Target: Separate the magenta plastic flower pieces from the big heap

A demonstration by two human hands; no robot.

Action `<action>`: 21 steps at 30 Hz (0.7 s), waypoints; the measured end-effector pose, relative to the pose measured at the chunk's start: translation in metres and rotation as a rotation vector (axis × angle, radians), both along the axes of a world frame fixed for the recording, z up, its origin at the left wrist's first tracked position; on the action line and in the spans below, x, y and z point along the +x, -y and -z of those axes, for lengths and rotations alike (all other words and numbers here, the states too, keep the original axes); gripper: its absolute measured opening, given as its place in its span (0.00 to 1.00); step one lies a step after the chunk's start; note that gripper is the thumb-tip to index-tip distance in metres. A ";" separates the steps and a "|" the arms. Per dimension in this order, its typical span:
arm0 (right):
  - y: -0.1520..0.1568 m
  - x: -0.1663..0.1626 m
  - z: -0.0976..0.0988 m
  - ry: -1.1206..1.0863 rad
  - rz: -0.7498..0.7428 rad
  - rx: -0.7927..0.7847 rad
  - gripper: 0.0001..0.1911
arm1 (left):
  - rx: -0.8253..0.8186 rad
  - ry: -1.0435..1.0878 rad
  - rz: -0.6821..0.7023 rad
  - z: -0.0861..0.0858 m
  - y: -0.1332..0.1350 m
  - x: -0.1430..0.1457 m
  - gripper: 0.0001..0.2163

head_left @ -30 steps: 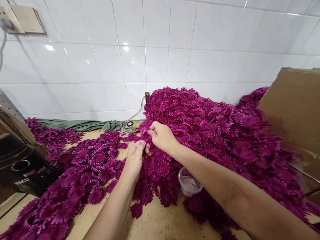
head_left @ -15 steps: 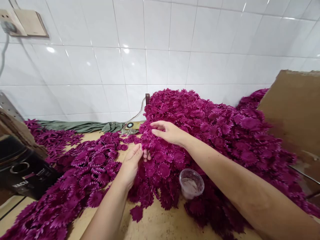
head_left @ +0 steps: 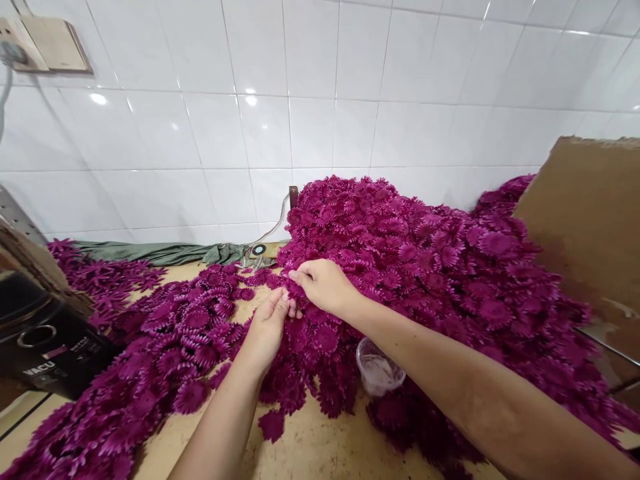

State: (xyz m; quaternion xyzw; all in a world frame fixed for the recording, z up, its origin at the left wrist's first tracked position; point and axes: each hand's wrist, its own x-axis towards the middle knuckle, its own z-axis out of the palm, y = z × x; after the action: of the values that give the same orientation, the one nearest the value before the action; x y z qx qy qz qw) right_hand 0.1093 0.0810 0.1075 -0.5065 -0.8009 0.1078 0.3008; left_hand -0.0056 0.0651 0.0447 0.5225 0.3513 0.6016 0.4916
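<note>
Glossy tile wall [head_left: 310,127]; matt fabric petals [head_left: 425,267]; clear plastic cup [head_left: 379,367].

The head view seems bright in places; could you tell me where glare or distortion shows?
Head view: small glare spots sit on the glossy wall tiles; tile lines bow toward the edges, a wide-lens distortion; the left hand, right hand and purple flower pile look sharp and evenly lit.

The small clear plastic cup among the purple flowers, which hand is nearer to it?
Left. The left hand lies left of the small clear plastic cup; the right hand is farther, up on the purple flower pile.
</note>
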 end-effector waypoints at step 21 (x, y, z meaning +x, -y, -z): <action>0.008 0.005 -0.001 -0.108 -0.276 -0.152 0.06 | 0.020 -0.088 -0.076 0.002 0.011 -0.018 0.13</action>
State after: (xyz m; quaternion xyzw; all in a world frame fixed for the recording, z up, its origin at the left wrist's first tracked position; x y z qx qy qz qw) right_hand 0.1146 0.0727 0.1082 -0.4065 -0.8349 0.2355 0.2866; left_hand -0.0234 0.0539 0.0428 0.5396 0.3862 0.5996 0.4474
